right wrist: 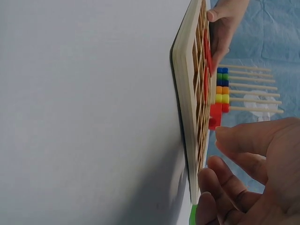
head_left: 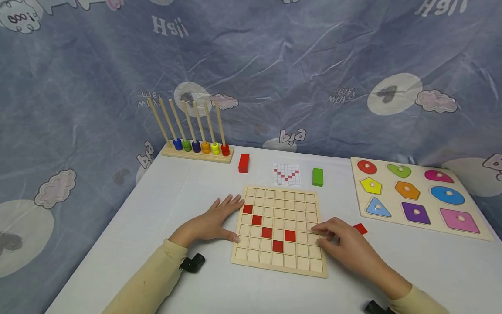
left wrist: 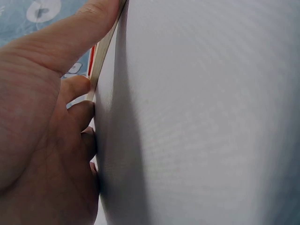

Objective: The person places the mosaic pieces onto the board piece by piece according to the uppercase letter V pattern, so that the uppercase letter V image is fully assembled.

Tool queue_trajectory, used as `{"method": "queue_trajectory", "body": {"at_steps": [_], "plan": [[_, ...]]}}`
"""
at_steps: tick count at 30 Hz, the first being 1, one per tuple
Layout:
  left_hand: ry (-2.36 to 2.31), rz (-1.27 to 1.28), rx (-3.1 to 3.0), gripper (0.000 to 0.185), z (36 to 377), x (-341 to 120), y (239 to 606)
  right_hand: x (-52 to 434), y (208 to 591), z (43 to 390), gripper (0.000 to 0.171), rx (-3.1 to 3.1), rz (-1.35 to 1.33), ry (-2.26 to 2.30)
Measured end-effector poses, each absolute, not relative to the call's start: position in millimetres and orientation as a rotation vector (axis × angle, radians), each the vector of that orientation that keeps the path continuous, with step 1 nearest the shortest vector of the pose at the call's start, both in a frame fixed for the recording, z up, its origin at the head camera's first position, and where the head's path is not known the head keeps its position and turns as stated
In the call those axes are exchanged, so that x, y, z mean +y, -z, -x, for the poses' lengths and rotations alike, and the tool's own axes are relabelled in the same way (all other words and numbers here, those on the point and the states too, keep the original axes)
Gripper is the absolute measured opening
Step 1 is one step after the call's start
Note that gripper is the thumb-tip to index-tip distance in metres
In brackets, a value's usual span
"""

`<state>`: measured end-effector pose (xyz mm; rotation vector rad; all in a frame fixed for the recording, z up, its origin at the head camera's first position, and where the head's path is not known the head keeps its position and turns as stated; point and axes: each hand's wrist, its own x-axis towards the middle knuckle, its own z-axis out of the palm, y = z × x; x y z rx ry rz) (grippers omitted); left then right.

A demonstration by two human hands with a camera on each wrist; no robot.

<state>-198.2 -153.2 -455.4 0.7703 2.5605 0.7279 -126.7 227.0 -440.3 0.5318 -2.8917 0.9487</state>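
Note:
A wooden grid board (head_left: 286,270) lies on the white table, with several red square tiles (head_left: 277,246) set in its cells. My left hand (head_left: 213,222) is spread at the board's left side, thumb and fingertips right at its edge. Over the right edge hovers my right hand (head_left: 345,244), thumb and forefinger apart and the other fingers loosely bent. Nothing shows between those fingertips in the right wrist view. Beside this hand, on the table, lies a loose red tile (head_left: 360,228), partly hidden by it. Behind the board is a small card (head_left: 286,174) printed with a red V pattern on a grid.
A red block (head_left: 244,163) and a green block (head_left: 317,177) flank the card. At the back left stands a bead rack (head_left: 196,156) with upright pegs. A knobbed shape puzzle (head_left: 423,196) lies at the right. Printed cloth (head_left: 274,78) hangs behind the table.

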Motion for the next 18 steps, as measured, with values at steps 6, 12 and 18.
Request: {"method": "queue_trajectory", "body": {"at_steps": [6, 12, 18], "plan": [[-0.724, -0.77, 2.562, 0.111, 199, -153, 457, 244, 439, 124, 0.031, -2.889, -0.503, -0.896], [-0.733, -0.77, 2.559, 0.11, 198, -154, 456, 261, 437, 123, 0.03, -2.959, -0.419, -0.831], [-0.73, -0.768, 2.561, 0.11, 198, -154, 457, 279, 439, 121, 0.032, -2.98, -0.369, -0.776]]}}
